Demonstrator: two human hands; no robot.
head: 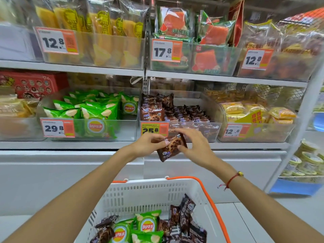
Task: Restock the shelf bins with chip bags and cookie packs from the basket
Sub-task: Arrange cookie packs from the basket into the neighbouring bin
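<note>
Both hands on one brown cookie pack (172, 146), held tilted in the air just in front of the cookie bin (180, 118). Left hand (149, 143) curled round the pack's upper left edge, thumb over its face, fingers behind. Right hand (196, 143) pinching the right side, thumb on the front face, fingers arched over the top. Neither hand wide; each closed on the pack.

Both forearms stretched forward and up from the lower corners, converging at the pack. Left wrist bent slightly inward. Red string bracelet (230, 180) on the right wrist.

Behind the pack, clear cookie bin on the lower shelf (70, 145), stacked with the same brown packs, more at its left and rear, front right less full. Price tag (155, 128) reading 25.8 on its front, partly covered by the left hand. To its left, chip bin (87, 127) filled with green chip bags (98, 109), tagged 29.8. To its right, a bin of yellow snacks (254, 113), tagged 12.8.

Upper shelf: bins of yellow packets (105, 23), watermelon-print packets (177, 21) and brownish bags, tagged 12.8, 17.8, 12.8.

Below, between the forearms, white basket (149, 195) with orange handles (210, 199), holding green chip bags and brown cookie packs mixed in its bottom. Red box (33, 83) at far left of the lower shelf.
</note>
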